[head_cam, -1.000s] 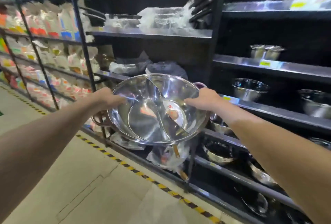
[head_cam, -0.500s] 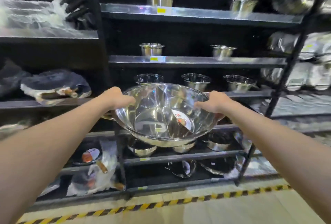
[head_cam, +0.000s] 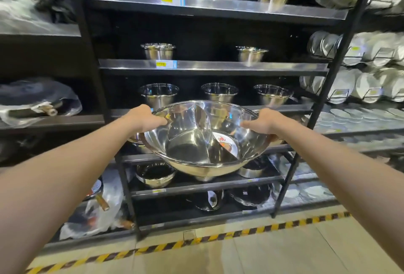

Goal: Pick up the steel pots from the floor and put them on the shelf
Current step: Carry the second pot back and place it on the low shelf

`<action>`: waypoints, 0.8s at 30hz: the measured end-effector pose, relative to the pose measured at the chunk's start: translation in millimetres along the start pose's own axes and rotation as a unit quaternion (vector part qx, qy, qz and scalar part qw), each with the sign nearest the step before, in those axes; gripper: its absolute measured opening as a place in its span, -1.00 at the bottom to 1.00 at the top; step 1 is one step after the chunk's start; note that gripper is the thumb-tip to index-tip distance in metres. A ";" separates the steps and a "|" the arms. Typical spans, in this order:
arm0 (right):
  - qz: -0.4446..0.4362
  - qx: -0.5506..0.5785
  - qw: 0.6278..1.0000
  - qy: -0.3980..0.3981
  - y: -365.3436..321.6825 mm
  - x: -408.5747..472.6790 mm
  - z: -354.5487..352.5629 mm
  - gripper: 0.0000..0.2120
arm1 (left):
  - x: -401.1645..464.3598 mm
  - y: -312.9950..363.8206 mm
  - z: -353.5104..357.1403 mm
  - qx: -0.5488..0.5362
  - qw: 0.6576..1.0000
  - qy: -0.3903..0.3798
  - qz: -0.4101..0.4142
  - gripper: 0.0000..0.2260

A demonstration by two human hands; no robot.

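A wide, shallow steel pot (head_cam: 188,142) with a curved divider and a round sticker inside is held in the air at the middle of the view, tilted towards me. My left hand (head_cam: 145,117) grips its left rim and my right hand (head_cam: 261,121) grips its right rim. The pot hangs in front of a black shelf rack (head_cam: 209,68), level with its third and fourth shelves. Steel bowls (head_cam: 219,92) stand on the shelf just behind it.
Lidded steel pots (head_cam: 158,51) stand on the upper shelves, and more bowls (head_cam: 155,174) sit on the lower ones. Wrapped pans (head_cam: 37,100) fill the rack at left, stacked plates (head_cam: 367,85) the rack at right. Yellow-black tape (head_cam: 196,241) lines the tiled floor.
The view has swung right and now faces the pot rack squarely. The pot has stayed in both hands and come closer to the shelves.
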State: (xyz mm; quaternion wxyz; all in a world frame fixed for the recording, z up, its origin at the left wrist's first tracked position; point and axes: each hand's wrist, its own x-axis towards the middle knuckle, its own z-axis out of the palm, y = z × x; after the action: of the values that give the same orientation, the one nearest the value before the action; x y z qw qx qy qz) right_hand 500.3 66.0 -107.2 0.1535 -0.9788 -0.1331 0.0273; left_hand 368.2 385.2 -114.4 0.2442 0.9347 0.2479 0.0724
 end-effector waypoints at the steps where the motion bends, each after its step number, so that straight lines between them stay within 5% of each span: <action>1: 0.000 0.013 1.000 -0.004 0.4 0.5 4.5 -0.46 | -1.2 -2.8 2.9 0.004 1.000 0.001 -0.004 -0.34; 13: -0.015 0.046 0.994 -0.096 -3.0 19.6 107.6 -0.47 | -9.8 -76.6 61.4 0.001 0.996 -0.008 -0.084 -0.46; 24: 0.036 0.052 0.988 -0.140 -37.8 76.1 183.9 -0.36 | 70.1 -140.9 94.8 -0.020 0.995 -0.038 -0.089 -0.59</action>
State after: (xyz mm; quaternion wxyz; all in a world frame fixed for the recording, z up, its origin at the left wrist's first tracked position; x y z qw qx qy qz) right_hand 546.7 175.0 -271.4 0.1829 -0.9602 -0.1166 0.1761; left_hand 392.9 487.1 -265.2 0.2774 0.9061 0.3189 0.0196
